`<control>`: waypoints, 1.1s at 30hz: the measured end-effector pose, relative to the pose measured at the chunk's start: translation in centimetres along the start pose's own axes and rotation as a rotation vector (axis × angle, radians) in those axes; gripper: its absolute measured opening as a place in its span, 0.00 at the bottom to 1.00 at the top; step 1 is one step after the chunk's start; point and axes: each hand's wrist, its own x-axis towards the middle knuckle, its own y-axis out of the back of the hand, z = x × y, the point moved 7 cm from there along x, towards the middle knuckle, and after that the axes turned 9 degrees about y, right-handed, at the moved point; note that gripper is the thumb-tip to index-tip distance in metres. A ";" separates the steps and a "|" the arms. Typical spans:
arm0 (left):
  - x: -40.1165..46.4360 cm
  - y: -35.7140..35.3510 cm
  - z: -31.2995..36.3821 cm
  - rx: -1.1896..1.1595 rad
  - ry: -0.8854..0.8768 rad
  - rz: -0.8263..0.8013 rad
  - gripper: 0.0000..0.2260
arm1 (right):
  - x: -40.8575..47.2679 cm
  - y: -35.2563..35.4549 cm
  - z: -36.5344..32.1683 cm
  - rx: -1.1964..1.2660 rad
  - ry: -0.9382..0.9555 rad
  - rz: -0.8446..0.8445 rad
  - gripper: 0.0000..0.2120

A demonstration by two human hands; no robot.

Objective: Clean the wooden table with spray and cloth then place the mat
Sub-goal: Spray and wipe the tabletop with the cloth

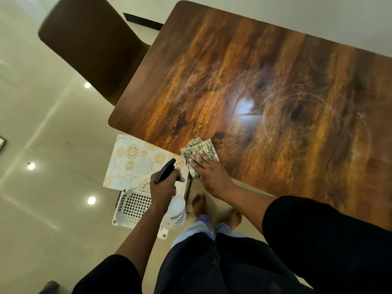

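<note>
Head view, nearest to you: your left hand (pixel 164 187) is wrapped round the neck of the clear plastic spray bottle with the black trigger head (pixel 172 209), holding it off the table's edge, above the white perforated plastic basket (pixel 131 209) on the floor; keep that bottle upright and clear of the wet surface, and I'd judge you should only bring it back over the top if a patch looks dry. Just beyond it, the cream rectangular mat printed with gold and grey floral circles (pixel 131 164) lies across the basket, beside the table corner and not yet on the table; leave it there until wiping is done.

Next out, your right hand (pixel 206 168) lies flat with fingers spread, pressing the folded green-and-cream checked cloth (pixel 198 150) onto the near edge of the glossy brown wood-grain table (pixel 275 71); it is pressing, not gripping. Keep the palm flat so the whole fold bears on the surface; work in overlapping strokes from this edge toward the far side.

Farther out, pale swirled streaks show round the bright light reflection in the middle of the top; those probably want a firmer second pass. Beyond the far left corner stands a dark brown chair (pixel 91 43), blurred.
</note>
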 end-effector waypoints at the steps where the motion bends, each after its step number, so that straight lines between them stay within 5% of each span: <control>1: 0.3 0.3 0.4 -0.006 -0.007 0.003 0.13 | 1.0 0.0 -0.4 0.005 0.010 -0.016 0.31; 5: 1.8 1.2 1.7 -0.020 -0.005 -0.009 0.22 | 6.1 0.3 -2.0 -0.004 0.030 -0.129 0.32; 11: 5.0 3.0 2.3 0.048 0.050 0.043 0.05 | 12.3 1.6 -3.3 -0.095 0.084 -0.247 0.34; 18: 7.0 1.3 2.7 0.065 0.011 -0.067 0.04 | 6.0 1.2 -1.7 0.088 0.064 -0.079 0.27; 21: 7.1 -0.9 2.1 0.082 0.013 -0.187 0.13 | 0.3 0.4 0.3 0.053 0.032 -0.002 0.26; 33: 3.9 -9.3 -0.3 0.314 0.038 -0.379 0.08 | -22.0 1.7 9.2 0.005 -0.629 0.073 0.35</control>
